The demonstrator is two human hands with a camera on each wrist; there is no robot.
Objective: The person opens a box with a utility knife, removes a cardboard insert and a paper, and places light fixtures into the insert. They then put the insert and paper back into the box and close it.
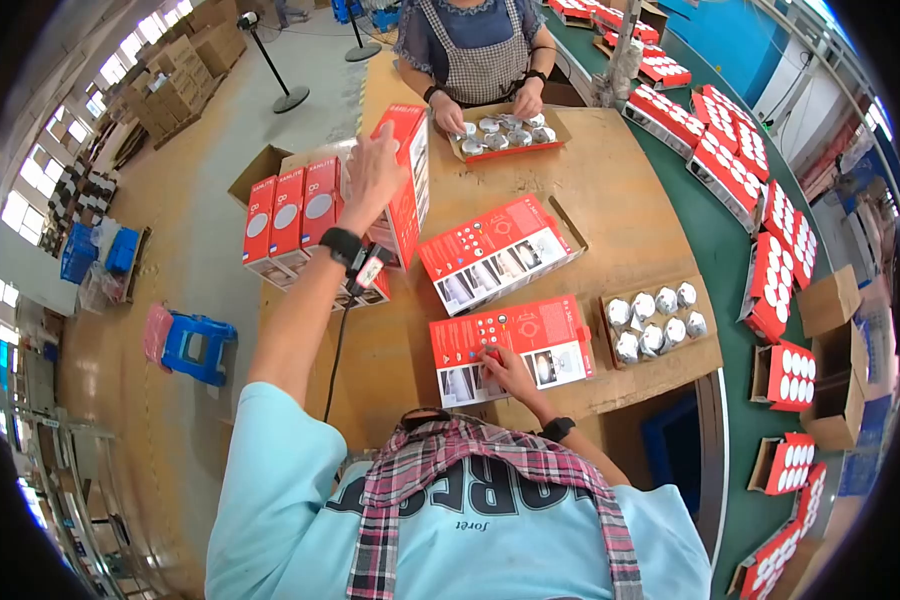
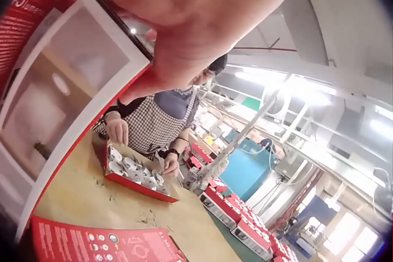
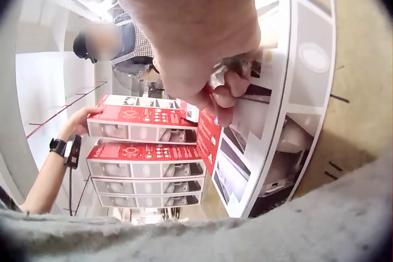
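Note:
My left hand (image 1: 375, 175) grips the top end of a red-and-white lamp box (image 1: 402, 200) that stands on the left of the table beside a row of similar boxes (image 1: 288, 212). In the left wrist view, the thumb and palm lie over the edge of this box (image 2: 67, 84). My right hand (image 1: 515, 375) rests on a red-and-white box (image 1: 560, 345) lying flat near me, with its fingers bent at the printed face. Whether those fingers pinch something small, I cannot tell. Another flat box (image 1: 490, 240), with an open flap at its right end, lies just beyond.
An open carton of silver-wrapped lamps (image 1: 655, 320) sits at the table's right. Across the table, a person in a checked apron (image 1: 480, 55) handles lamps in a red tray (image 1: 510, 140). A green conveyor (image 1: 735, 400) with filled boxes curves along the right. A blue stool (image 1: 198, 347) stands left.

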